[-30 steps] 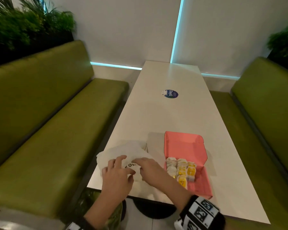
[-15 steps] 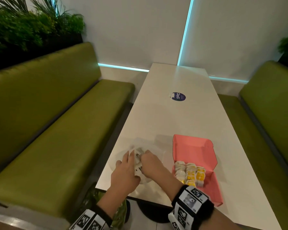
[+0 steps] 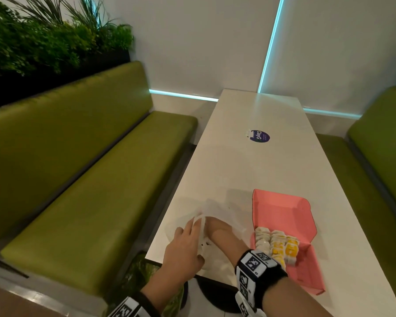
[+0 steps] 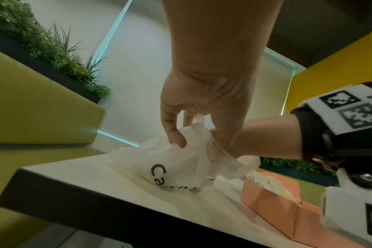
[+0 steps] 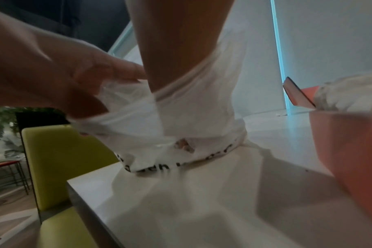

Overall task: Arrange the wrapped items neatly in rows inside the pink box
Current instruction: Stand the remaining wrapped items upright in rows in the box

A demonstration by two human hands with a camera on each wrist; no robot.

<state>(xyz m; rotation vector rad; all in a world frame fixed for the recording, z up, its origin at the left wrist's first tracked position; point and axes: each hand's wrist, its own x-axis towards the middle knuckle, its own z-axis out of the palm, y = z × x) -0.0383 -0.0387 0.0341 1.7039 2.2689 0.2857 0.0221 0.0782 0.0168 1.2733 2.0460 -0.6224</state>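
Two long green benches [image 3: 82, 179] flank one white table [image 3: 256, 170], with a planter of green plants [image 3: 44, 35] behind the left bench. A single round dark blue sticker [image 3: 260, 136] lies on the tabletop, well toward its far end.

One pink box [image 3: 284, 216] sits open near the tabletop's near right corner, its lid standing up at the far side. Inside, against the near left part of the box, wrapped items [image 3: 277, 244] stand in three short rows: the left row looks white, the other two show yellow through clear wrapping. An exact count is not possible (the right wrist hides the near ends of the rows).

One thin white plastic bag [image 4: 181, 161] with black lettering rests crumpled near the tabletop's near left corner, just left of the box.

The left hand [image 3: 183, 248] pinches the rim of the bag between thumb and fingers, holding its mouth up and open. The right hand [image 3: 217, 229] is plunged into the bag to the wrist; its fingers are hidden by the plastic, so whether they grasp anything cannot be told. Each wrist wears a black band with black-and-white square markers.
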